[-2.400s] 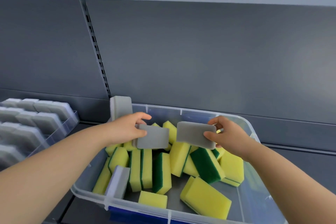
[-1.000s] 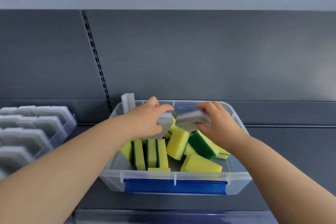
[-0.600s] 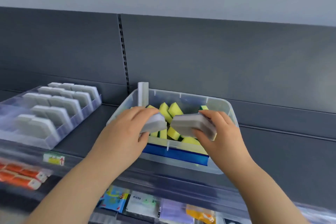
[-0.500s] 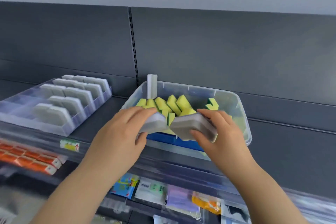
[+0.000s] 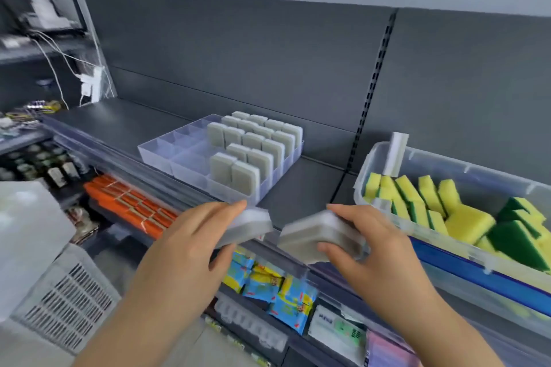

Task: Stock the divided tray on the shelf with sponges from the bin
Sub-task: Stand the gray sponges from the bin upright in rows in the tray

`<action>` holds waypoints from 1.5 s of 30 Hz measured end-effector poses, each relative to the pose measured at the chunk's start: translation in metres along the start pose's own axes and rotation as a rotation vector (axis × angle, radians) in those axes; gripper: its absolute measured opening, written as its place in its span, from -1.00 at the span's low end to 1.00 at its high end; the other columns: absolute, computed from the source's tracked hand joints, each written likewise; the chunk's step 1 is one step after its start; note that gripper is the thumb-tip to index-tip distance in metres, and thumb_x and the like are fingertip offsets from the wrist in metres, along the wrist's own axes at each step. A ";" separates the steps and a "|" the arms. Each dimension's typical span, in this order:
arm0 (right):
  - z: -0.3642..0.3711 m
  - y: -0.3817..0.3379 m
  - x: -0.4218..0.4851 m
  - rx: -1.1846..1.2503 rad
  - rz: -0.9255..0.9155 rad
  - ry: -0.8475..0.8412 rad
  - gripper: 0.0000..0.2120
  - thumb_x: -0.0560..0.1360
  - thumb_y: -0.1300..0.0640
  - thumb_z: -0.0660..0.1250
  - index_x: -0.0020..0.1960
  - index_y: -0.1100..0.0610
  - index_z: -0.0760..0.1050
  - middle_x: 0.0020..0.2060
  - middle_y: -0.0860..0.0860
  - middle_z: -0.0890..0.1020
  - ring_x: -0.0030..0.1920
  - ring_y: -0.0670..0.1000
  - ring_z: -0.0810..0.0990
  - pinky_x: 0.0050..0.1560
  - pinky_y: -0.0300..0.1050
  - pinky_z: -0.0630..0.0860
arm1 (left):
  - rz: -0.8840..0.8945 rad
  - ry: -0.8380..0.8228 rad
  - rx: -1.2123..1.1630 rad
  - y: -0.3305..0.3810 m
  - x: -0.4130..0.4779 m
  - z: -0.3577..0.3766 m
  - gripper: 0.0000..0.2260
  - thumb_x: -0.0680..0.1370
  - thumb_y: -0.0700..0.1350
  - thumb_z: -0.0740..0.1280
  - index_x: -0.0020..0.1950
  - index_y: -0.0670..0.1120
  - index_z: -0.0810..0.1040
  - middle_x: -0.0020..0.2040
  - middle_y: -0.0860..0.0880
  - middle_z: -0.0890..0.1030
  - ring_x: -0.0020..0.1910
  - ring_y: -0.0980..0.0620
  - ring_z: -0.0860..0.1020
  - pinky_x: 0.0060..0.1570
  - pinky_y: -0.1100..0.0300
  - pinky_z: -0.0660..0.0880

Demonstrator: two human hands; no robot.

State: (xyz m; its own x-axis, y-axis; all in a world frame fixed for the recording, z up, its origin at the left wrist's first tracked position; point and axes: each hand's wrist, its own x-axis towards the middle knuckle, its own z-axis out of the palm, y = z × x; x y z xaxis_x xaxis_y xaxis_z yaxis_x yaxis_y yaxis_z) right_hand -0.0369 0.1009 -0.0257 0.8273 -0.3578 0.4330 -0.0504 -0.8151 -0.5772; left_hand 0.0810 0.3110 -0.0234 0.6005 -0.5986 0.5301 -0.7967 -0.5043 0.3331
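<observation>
Near left: a white slotted crate [image 5: 59, 301]. Orange packs [image 5: 131, 205] lie on the lower level to its right.

On the shelf [image 5: 307, 185], left of centre: the divided tray [image 5: 167, 152]. Grey sponges [image 5: 253, 146] stand upright in rows in its right-hand compartments.

Near centre, in front of the shelf edge: the left hand [image 5: 190, 241] holds one grey sponge [image 5: 250, 225], fingers on top, thumb beneath. Just to its right, not touching, a second grey sponge [image 5: 316, 232] is held by the right hand [image 5: 378, 250], fingers over the top, thumb on the near side. Both sponges are motion-blurred.

Below the hands: coloured packets [image 5: 277, 286].

Right: the clear bin [image 5: 447, 164] sits on the shelf, well apart from the tray. It contains yellow-and-green sponges [image 5: 465, 220]. One grey sponge [image 5: 395, 152] stands upright at its far-left corner.
</observation>
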 end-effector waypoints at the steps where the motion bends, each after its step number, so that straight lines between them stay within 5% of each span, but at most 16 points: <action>1: 0.017 -0.011 0.014 0.017 -0.003 0.014 -0.58 0.35 0.09 0.46 0.18 -0.05 0.48 0.02 -0.31 0.47 0.08 -0.34 0.39 0.03 -0.57 0.26 | -0.002 0.007 0.009 -0.023 0.006 -0.007 -0.46 0.29 -0.25 0.52 0.25 -0.02 0.53 0.10 0.06 0.55 0.05 0.13 0.44 -0.04 0.26 0.46; 8: 0.112 -0.071 0.102 0.103 0.052 0.132 -0.61 0.38 0.05 0.40 0.18 -0.09 0.45 0.03 -0.28 0.50 0.08 -0.35 0.41 0.01 -0.58 0.26 | 0.025 0.017 0.006 -0.152 0.051 -0.048 -0.44 0.29 -0.29 0.52 0.26 -0.06 0.51 0.10 0.13 0.48 0.04 0.18 0.41 0.12 0.42 0.19; 14: 0.148 -0.073 0.155 0.151 0.154 0.242 -0.66 0.36 -0.06 0.35 0.08 -0.32 0.38 0.01 -0.32 0.53 0.05 -0.23 0.50 0.02 -0.48 0.37 | -0.073 0.008 -0.121 -0.224 0.096 -0.037 -0.47 0.35 -0.27 0.49 0.28 0.00 0.49 0.11 0.14 0.49 -0.04 0.25 0.43 -0.14 0.44 0.38; 18: 0.165 -0.054 0.199 0.188 0.206 0.306 -0.63 0.29 -0.18 0.30 0.10 -0.27 0.42 0.01 -0.24 0.56 0.02 -0.19 0.55 0.02 -0.41 0.44 | -0.091 -0.012 -0.135 -0.262 0.141 -0.013 -0.49 0.35 -0.26 0.50 0.27 -0.04 0.50 0.10 0.17 0.45 0.02 0.31 0.36 0.05 0.68 0.11; 24: 0.187 -0.035 0.280 0.073 0.201 0.204 -0.68 0.34 -0.02 0.37 0.03 -0.29 0.40 -0.02 -0.26 0.51 0.01 -0.20 0.51 -0.07 -0.50 0.39 | -0.011 -0.039 -0.127 -0.306 0.210 0.005 -0.51 0.37 -0.28 0.47 0.28 -0.08 0.50 0.11 0.15 0.45 0.05 0.36 0.34 0.10 0.63 0.16; 27: 0.196 -0.034 0.312 0.014 0.220 0.120 -0.66 0.34 -0.03 0.38 0.05 -0.29 0.38 -0.01 -0.28 0.49 0.02 -0.23 0.49 -0.05 -0.41 0.39 | -0.031 -0.043 -0.170 -0.324 0.233 0.009 -0.53 0.40 -0.21 0.43 0.29 0.00 0.48 0.08 0.30 0.43 0.08 0.51 0.31 -0.10 0.49 0.38; 36: 0.226 -0.042 0.342 -0.238 0.342 -0.016 -0.61 0.29 -0.09 0.33 0.11 -0.09 0.52 -0.01 -0.34 0.47 -0.03 -0.29 0.44 -0.07 -0.47 0.35 | 0.059 -0.206 -0.355 -0.366 0.287 0.046 -0.58 0.41 -0.14 0.37 0.28 -0.05 0.50 0.10 0.18 0.49 0.02 0.46 0.34 -0.15 0.63 0.27; 40: 0.241 -0.054 0.345 -0.320 0.476 -0.048 -0.63 0.32 -0.02 0.40 0.12 -0.09 0.52 0.01 -0.34 0.46 0.01 -0.26 0.41 0.02 -0.59 0.25 | 0.155 -0.332 -0.452 -0.388 0.311 0.059 -0.57 0.42 -0.06 0.39 0.28 -0.04 0.51 0.11 0.23 0.48 0.07 0.55 0.30 -0.01 0.65 0.21; 45: 0.264 -0.065 0.349 -0.442 0.629 -0.073 -0.60 0.38 0.02 0.42 0.20 -0.09 0.48 0.04 -0.28 0.43 0.00 -0.25 0.37 -0.03 -0.41 0.27 | 0.271 -0.492 -0.518 -0.407 0.338 0.070 -0.56 0.39 -0.04 0.32 0.27 -0.03 0.52 0.09 0.30 0.44 -0.06 0.59 0.32 -0.07 0.69 0.18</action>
State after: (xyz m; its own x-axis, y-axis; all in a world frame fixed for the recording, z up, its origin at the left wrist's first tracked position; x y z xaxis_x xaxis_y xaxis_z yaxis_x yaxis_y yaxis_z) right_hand 0.4026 0.1495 -0.0194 0.6028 -0.7957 0.0593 -0.7295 -0.5798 -0.3629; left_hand 0.6134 0.2706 -0.0342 0.2435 -0.9294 0.2773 -0.7779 -0.0164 0.6281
